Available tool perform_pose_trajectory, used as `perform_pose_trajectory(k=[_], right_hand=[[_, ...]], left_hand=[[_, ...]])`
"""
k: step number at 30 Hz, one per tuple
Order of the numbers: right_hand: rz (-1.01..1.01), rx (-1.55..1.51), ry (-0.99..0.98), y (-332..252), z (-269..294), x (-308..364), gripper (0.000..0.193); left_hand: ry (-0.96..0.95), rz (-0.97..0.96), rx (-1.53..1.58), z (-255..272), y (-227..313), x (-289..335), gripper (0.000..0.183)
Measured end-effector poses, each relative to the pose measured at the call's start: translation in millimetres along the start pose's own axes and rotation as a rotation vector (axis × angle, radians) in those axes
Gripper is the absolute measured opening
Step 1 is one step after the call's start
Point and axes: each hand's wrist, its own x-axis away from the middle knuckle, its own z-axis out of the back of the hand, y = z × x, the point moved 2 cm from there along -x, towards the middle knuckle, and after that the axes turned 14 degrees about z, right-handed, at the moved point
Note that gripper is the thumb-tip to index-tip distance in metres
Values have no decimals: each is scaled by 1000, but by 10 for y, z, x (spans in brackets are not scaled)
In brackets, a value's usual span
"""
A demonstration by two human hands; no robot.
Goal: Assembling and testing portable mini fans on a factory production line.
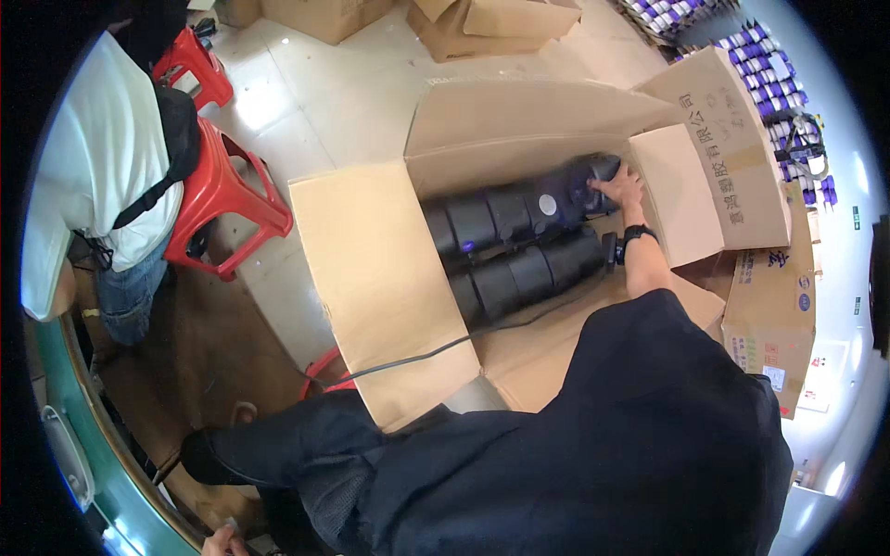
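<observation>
Deep inside an open cardboard box [371, 278], my right hand [623, 188] holds the far right end of a row of black cylindrical pieces [501, 213]. Its thumb lies on the near side of that end and the fingers curl over it. The row lies on its side and has a round pale sticker [548, 205]. A second black row [528, 273] lies beside it, nearer to me. A black band is around my right wrist. Only part of my left hand [225, 539] shows at the bottom edge, low beside the table; its fingers are mostly hidden.
A dark cable [417, 358] crosses the box's near flap. Left are red stools [222, 199], a seated person in a white top [116, 167] and a green table edge [102, 463]. More cartons [491, 28] stand behind; purple-and-white stacks [765, 79] are at the far right.
</observation>
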Motion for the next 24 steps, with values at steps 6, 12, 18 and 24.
perform_pose_trajectory(k=[6, 12, 18, 24], right_hand=[[134, 66, 7, -425, 191, 510, 119], [914, 89, 45, -1143, 1336, 1076, 98], [1498, -123, 558, -2321, 2773, 1648, 86], [2126, -1050, 782, -4087, 3703, 2529, 73]], left_hand=[[49, -24, 60, -26, -251, 180, 19], [137, 64, 182, 64, -489, 292, 20], [84, -53, 238, 102, -536, 326, 19], [352, -101, 160, 262, -603, 679, 20]])
